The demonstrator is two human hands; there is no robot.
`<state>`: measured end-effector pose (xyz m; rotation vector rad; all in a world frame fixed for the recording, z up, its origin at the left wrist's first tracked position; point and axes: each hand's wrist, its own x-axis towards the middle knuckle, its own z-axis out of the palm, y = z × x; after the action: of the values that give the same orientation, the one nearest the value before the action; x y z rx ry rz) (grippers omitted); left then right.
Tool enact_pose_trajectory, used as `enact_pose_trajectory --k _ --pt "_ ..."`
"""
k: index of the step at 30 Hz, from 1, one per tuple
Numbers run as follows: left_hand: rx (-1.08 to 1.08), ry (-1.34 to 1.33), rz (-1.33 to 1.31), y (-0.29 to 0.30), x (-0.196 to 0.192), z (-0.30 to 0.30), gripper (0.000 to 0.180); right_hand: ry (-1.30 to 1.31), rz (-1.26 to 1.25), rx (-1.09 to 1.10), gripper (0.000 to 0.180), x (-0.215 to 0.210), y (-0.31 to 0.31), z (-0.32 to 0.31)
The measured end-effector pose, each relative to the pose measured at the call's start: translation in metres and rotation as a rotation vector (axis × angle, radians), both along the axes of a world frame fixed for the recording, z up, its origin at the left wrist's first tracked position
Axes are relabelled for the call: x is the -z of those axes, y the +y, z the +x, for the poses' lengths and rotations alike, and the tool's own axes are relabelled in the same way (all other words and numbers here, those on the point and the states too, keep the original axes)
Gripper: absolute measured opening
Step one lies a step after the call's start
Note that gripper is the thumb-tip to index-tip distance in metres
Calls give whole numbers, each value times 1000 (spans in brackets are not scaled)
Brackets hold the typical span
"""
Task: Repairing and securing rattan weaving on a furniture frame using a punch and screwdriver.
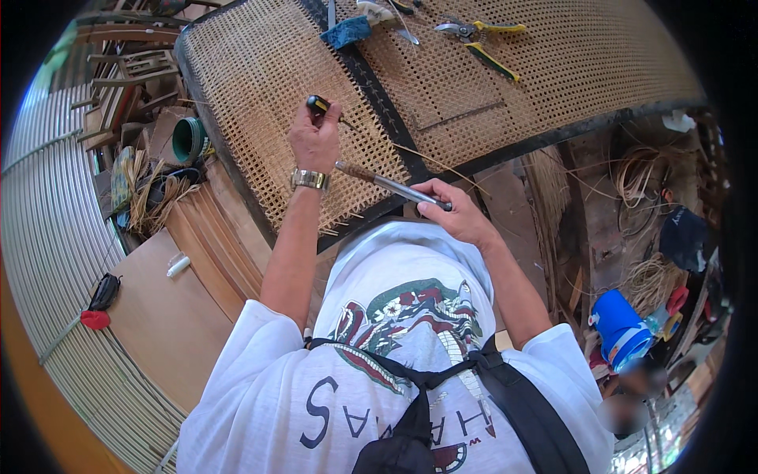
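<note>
Cane webbing (260, 87) with an open weave is stretched over a dark frame (387, 118) in front of me. My left hand (314, 142) is closed around a screwdriver-like tool (318, 103) with a black and yellow handle, above the left section of webbing. A thin dark shaft seems to point right from it, partly hidden by my fingers. My right hand (458, 212), closed at the panel's near edge, grips one end of a silver metal rod (399, 189). The rod's brownish end reaches left toward my left wrist. Loose cane strands (442, 164) stick out near the frame's crossbar.
Yellow-handled pruning shears (483, 43) and a blue sponge-like block (346, 33) lie on the panel's far part. A green bucket (189, 140) and stacked wooden chair parts (130, 67) stand left. At right are a blue bucket (621, 325) and coiled cane (641, 178).
</note>
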<state>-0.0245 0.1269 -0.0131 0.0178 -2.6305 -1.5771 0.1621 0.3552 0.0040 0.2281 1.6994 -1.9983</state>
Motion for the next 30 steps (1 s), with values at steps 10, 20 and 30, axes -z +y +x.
enact_pose_trajectory --k 10,20,30 --pt "27 60 -27 2 -1 0 22 1 -80 143 35 16 -4 -16" --pt "2 89 -119 7 -10 -6 28 4 -19 83 32 12 -15 -22" --pt "-67 98 -131 3 -3 -15 28 33 24 90 34 15 -20 -29"
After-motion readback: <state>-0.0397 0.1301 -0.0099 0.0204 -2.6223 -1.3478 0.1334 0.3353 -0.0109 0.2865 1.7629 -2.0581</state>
